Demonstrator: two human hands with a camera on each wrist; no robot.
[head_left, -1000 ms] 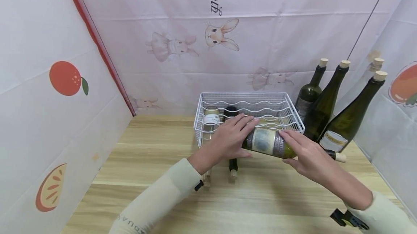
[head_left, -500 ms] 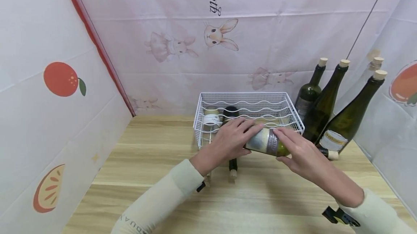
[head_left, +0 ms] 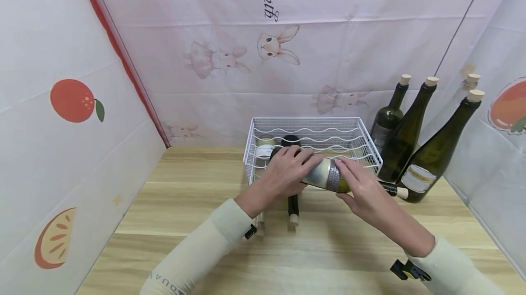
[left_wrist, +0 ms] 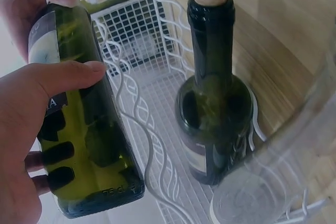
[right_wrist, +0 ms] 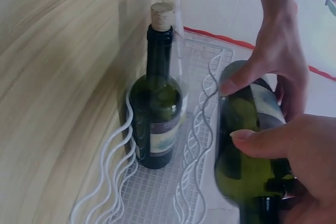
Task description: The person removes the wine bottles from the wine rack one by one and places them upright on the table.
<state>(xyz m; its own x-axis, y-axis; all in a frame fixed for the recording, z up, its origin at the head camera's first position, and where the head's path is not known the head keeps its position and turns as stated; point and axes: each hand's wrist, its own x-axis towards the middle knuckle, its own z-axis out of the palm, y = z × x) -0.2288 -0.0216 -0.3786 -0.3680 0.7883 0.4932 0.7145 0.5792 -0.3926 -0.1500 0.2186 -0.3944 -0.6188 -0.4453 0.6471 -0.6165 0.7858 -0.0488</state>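
Both hands hold a green wine bottle (head_left: 324,174) nearly level above the front of a white wire rack (head_left: 306,118). My left hand (head_left: 285,171) grips it near the base, thumb along the glass in the left wrist view. The right hand (head_left: 367,190) grips it near the shoulder; its corked neck (head_left: 392,189) points right, past that hand. In the rack's left part lie a clear bottle with a white label (head_left: 264,150) and a dark bottle (head_left: 290,139), corked necks toward the front. The left hand and forearm hide part of them.
Several corked bottles, among them a dark green bottle with a white label (head_left: 427,167), stand on the wooden table (head_left: 197,185) right of the rack. A printed fabric wall (head_left: 205,107) rises behind, with white side panels left and right.
Both hands have shifted left with the bottle, the right hand more so. The bottle's base now shows beyond the left hand, over the rack.
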